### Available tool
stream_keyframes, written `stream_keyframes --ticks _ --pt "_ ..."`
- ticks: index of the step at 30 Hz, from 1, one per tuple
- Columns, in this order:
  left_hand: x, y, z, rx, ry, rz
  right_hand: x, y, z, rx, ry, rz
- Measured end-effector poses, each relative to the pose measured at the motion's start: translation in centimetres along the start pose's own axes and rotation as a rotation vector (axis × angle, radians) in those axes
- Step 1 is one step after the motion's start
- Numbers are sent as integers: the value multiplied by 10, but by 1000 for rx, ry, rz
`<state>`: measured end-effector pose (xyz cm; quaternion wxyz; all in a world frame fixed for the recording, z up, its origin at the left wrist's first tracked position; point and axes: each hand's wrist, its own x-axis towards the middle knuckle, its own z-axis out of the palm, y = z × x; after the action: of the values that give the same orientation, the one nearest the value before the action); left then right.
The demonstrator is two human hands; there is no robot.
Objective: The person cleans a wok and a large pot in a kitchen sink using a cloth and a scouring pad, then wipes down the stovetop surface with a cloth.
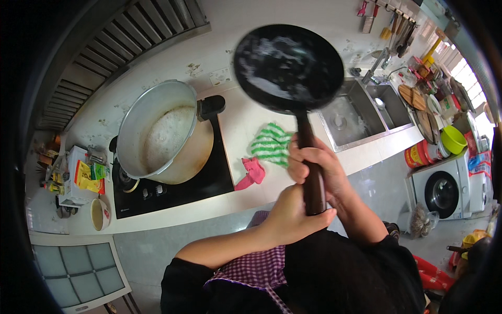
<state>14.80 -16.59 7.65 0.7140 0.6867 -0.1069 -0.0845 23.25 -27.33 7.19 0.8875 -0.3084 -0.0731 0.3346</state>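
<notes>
A black frying pan (288, 66) is raised over the counter, its round face blurred and streaked with pale, wet-looking patches. Its long dark brown handle (313, 188) points down toward my body. My right hand (319, 163) wraps the upper part of that handle. Lower down, my left hand (292, 214) grips near the handle's end, thumb across it. Beyond my hands, a green-and-white striped cloth (270, 145) lies crumpled on the white counter (219, 204), with a pink cloth (251, 173) beside it.
To the left, a large metal pot (188, 157) with foamy liquid sits tilted on the black cooktop (172, 200). A steel double-basin sink (353, 114) is at right. A bowl (100, 214) stands near the counter's left end. Farther right is a washing machine (441, 192).
</notes>
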Motion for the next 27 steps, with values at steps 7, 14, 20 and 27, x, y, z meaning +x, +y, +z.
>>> stream_keyframes --ticks 7,14,20,27 --pt "114 -64 61 -256 -239 -270 -12 -60 -136 107 227 -91" --pt "235 -136 120 -373 -153 -513 12 -107 -303 124 345 61" --pt "308 -199 176 -386 -51 -595 16 -148 -402 80 376 220" --pt "304 -253 183 -322 74 -700 45 -229 -439 -1040 43 595"
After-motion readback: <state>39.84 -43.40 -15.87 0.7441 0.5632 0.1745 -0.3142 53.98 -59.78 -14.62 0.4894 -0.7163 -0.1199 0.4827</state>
